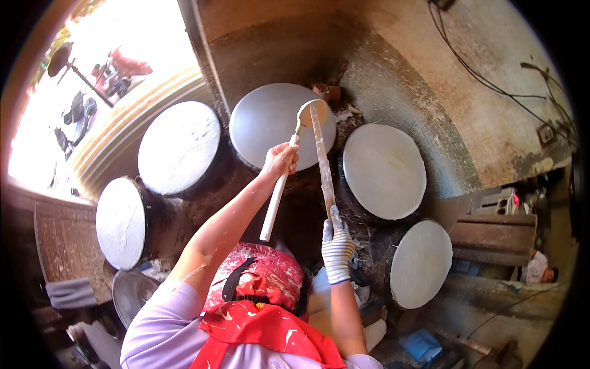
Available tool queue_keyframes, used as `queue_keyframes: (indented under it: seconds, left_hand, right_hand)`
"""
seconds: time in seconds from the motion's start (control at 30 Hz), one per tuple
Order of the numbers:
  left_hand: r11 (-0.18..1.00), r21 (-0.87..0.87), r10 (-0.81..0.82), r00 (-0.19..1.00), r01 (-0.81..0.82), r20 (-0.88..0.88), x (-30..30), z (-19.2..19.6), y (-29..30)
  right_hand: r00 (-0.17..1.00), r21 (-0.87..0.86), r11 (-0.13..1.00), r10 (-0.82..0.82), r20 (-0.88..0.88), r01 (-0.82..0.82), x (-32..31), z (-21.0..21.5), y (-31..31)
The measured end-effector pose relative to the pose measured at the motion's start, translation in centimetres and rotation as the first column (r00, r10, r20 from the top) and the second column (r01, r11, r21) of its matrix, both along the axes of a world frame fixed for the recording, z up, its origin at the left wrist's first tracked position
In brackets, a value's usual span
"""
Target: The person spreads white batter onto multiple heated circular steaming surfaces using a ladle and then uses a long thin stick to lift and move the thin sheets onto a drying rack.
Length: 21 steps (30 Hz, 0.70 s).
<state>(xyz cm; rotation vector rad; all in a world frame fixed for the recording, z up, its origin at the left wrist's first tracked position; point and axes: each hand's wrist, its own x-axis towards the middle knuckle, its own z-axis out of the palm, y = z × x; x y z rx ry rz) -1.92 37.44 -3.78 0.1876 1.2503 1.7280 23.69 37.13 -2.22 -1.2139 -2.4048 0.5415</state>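
My bare left hand (281,161) is closed around the pale handle of a ladle-like scoop (274,208). Its round, beige-lined head is raised over the far grey-white disc (261,120). My right hand (337,249), in a blue-and-white striped glove, grips the lower end of a long flat stick (322,158) smeared with white. The stick points away from me, and its tip overlaps the scoop's head; whether they touch I cannot tell. Between my arms is a red apron (258,280) spattered with white.
Several white-topped round discs on dark drum-like bases ring me, including a left one (179,147) and a right one (385,171). Cables (491,86) hang on the right wall. A blue packet (421,345) lies low right; a grey cloth (70,293) is at the left.
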Motion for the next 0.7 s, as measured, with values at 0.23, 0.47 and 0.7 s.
queue_keyframes:
  seconds: [0.23,0.47,0.7]
  left_hand:
    - [0.974,-0.128,-0.217,0.927,0.186,-0.307,-1.8,-2.3,4.3]
    - [0.941,-0.324,-0.337,0.280,0.095,-0.899,-4.9,-2.1,3.3]
    - [0.952,-0.277,-0.289,0.082,0.131,-0.954,-10.0,-2.1,3.1]
  right_hand:
    - [0.984,-0.030,0.993,-0.115,-0.139,0.111,-2.8,-4.5,0.5]
    - [0.926,-0.114,0.973,-0.226,-0.301,0.200,-5.4,-8.1,-5.1]
    - [0.781,-0.264,0.895,-0.443,-0.440,0.358,-11.7,-10.4,-10.4]
